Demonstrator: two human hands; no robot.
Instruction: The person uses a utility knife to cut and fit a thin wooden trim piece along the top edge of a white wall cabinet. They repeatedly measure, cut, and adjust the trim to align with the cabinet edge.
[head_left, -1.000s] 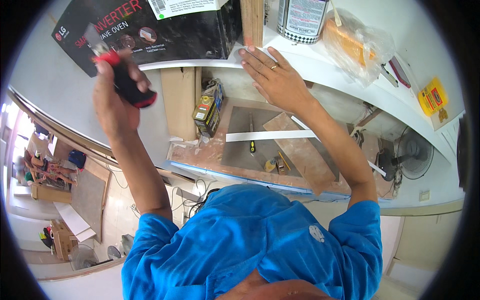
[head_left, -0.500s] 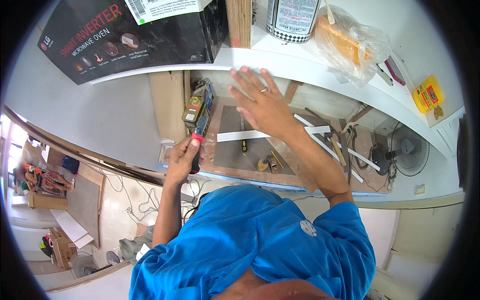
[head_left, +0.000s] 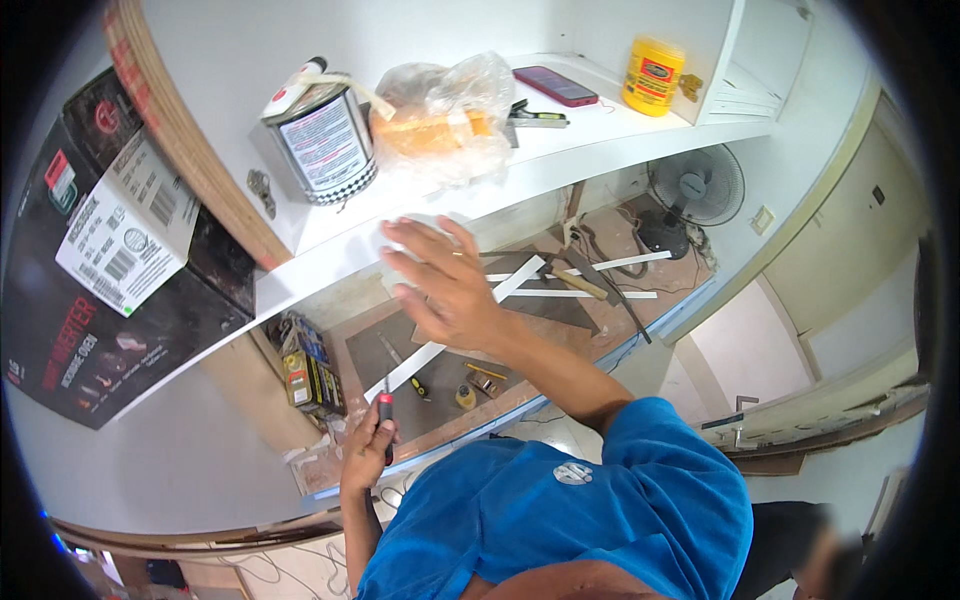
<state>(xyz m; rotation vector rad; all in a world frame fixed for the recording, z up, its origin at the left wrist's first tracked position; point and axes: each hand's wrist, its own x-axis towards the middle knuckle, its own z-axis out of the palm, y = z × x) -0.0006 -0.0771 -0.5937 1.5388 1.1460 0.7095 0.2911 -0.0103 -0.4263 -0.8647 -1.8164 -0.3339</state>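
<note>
My left hand, low in the middle of the view, grips a red-and-black-handled tool with a slim metal end pointing upward. My right hand is open, fingers spread, just below the front edge of a white shelf; whether it touches the edge I cannot tell. Above it on the shelf stand a metal can, a plastic bag around an orange item, a red phone and a yellow tub. A black carton stands left beside a timber post.
Below the shelf, a worktop holds white strips, a hammer, a yellow-handled tool and other tools, with a standing fan behind. A tin stands left. A door is right; a person is lower right.
The view has turned rightward. My left hand has come down from beside the carton with its tool. My right hand has lifted off the post's base and moved below the shelf edge.
</note>
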